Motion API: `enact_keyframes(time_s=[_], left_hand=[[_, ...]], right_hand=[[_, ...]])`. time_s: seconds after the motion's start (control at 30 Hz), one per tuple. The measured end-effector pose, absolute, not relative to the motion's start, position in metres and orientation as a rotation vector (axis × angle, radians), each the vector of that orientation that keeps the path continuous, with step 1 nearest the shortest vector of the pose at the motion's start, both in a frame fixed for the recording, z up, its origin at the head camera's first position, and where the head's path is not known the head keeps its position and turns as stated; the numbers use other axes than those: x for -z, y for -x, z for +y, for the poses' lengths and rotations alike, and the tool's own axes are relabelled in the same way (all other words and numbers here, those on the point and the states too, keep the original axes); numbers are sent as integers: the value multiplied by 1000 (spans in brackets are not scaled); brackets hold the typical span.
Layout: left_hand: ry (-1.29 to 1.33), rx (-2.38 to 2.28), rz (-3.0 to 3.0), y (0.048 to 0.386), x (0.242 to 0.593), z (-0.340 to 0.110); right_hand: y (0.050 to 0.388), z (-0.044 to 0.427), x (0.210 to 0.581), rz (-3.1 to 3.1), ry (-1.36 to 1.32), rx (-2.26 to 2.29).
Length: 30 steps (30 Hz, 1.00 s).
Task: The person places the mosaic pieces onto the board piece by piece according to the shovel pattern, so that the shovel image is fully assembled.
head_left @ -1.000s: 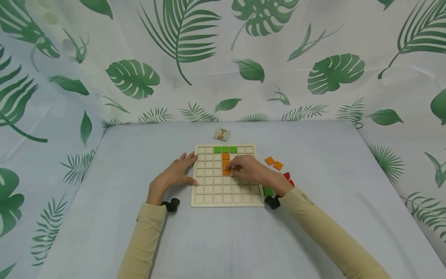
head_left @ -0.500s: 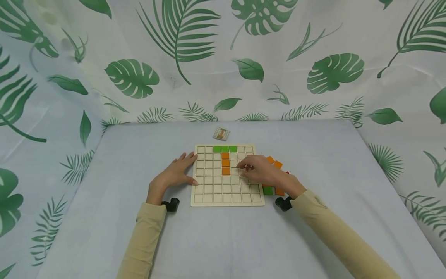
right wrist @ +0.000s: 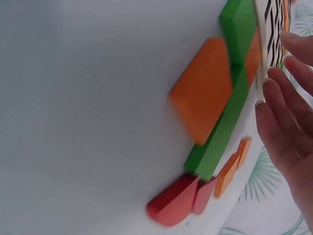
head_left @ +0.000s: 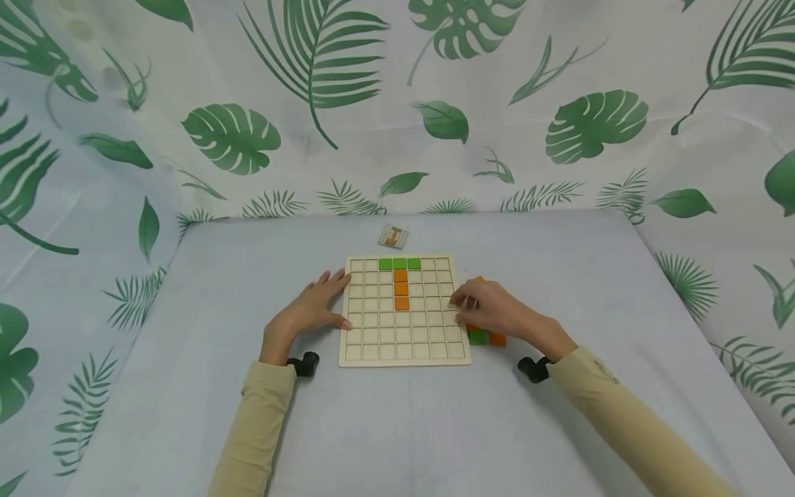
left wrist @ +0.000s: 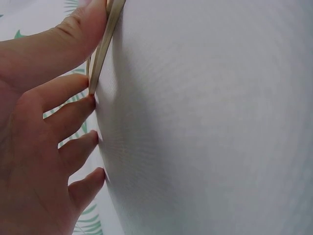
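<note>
A pale wooden grid board (head_left: 370,337) lies mid-table, with three green squares (head_left: 400,264) in its top row and three orange squares (head_left: 401,289) in a column below them. The left hand (head_left: 306,308) rests at the board's left edge, thumb and fingertips touching it; in the left wrist view that hand (left wrist: 44,117) has its fingers spread along the edge. Over the board's right edge hovers the right hand (head_left: 491,307), fingers loosely bent. In the right wrist view the right hand (right wrist: 291,112) shows nothing between thumb and fingers.
Right of the board, partly under the right hand, lie loose pieces: an orange one (right wrist: 205,93), green ones (right wrist: 238,24) and red ones (right wrist: 176,199). A small patterned card (head_left: 393,237) lies behind the board. A leaf-print cloth (head_left: 348,159) stands around the table.
The right hand has moved right, from beside the lowest orange square to the board's right edge. That square stays in the grid. The left hand has kept its place.
</note>
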<state>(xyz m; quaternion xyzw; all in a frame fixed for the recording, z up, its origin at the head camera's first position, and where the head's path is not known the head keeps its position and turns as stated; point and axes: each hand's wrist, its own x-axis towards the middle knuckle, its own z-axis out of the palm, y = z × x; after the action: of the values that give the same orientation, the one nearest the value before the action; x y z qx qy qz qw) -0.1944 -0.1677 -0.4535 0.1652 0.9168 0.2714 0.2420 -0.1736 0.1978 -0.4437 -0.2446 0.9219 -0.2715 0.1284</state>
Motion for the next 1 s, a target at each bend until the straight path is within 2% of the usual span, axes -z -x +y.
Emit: enact_keyframes(time_s=[0.63,1.0], left_hand=[[-463,-731,2515,197,453,-167],[-480,-735,2514,195,455,-169]], right_hand=[[168,221,447,2678,725,629],[166,220,448,2664,688,729]])
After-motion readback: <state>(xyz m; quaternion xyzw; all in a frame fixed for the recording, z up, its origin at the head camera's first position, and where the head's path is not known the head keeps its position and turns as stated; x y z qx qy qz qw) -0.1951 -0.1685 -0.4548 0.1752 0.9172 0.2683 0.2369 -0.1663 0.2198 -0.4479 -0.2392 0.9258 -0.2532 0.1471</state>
